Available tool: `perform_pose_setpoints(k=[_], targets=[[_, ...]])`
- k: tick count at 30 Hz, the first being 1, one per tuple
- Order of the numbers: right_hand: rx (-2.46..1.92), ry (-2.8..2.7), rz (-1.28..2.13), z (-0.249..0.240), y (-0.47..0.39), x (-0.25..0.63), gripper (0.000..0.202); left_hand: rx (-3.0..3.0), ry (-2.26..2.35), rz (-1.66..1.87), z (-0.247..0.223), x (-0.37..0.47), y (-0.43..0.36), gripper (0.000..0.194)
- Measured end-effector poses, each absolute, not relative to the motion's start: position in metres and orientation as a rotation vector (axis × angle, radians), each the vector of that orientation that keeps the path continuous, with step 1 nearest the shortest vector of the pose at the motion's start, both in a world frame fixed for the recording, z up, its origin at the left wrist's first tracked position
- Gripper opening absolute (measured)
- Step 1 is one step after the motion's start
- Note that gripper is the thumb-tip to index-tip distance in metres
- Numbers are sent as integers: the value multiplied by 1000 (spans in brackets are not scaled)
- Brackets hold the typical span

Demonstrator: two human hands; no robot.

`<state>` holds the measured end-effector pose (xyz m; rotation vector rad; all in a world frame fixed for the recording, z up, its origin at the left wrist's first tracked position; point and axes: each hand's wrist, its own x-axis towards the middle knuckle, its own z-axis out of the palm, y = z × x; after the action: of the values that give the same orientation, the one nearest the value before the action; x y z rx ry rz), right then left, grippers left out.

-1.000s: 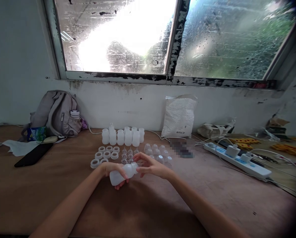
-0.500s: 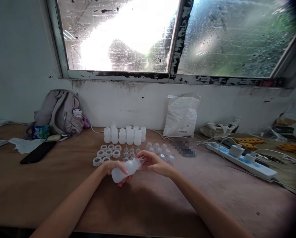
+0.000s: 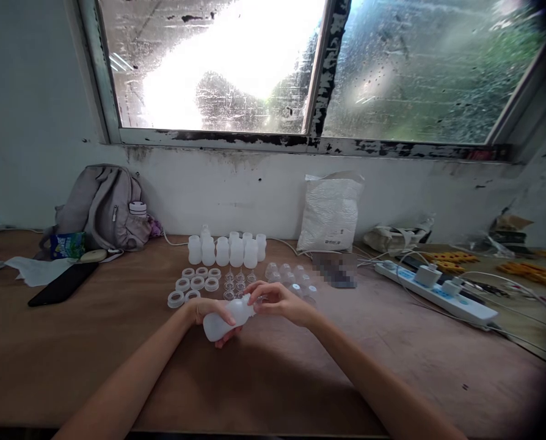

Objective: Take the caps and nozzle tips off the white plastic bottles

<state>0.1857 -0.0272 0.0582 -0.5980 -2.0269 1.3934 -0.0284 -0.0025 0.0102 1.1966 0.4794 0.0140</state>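
Note:
My left hand (image 3: 210, 308) is closed around a frosted white baby bottle (image 3: 218, 327), tilted with its neck up to the right. At the neck, my right hand (image 3: 280, 302) pinches a clear bottle nipple, mostly hidden behind the fingers. Just beyond my hands lie several white collar rings (image 3: 198, 283) in rows at the left and several clear nipples (image 3: 240, 278) in the middle. To the right sit several translucent caps (image 3: 273, 272). Behind these stand several frosted bottles (image 3: 236, 250) in a group; one at the back left has a nipple on top (image 3: 205, 230).
A grey backpack (image 3: 103, 211) leans on the wall at the left, near a black phone (image 3: 65, 284) and a green-blue packet (image 3: 68, 245). A white plastic bag (image 3: 330, 214) stands by the wall. At the right lies a power strip (image 3: 438, 295) with plugs and cables.
My right fingers have closed in further over the nipple at the bottle's neck, hiding most of it. The left hand's hold on the bottle looks the same; the view has shifted slightly.

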Motion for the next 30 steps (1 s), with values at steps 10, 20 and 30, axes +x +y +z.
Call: perform_pose_setpoints(k=[10,20,30], targets=[[-864,-1923,1300,57,-25,184,41,1174,501,200,12,-26,-10,25],[-1115,-2450,495,23,-20,180,35,1028,743,1402,28,6,-20,25],[-982,-2137,316,53,-18,176,33,1710,1325,1419,21,11,-14,34]])
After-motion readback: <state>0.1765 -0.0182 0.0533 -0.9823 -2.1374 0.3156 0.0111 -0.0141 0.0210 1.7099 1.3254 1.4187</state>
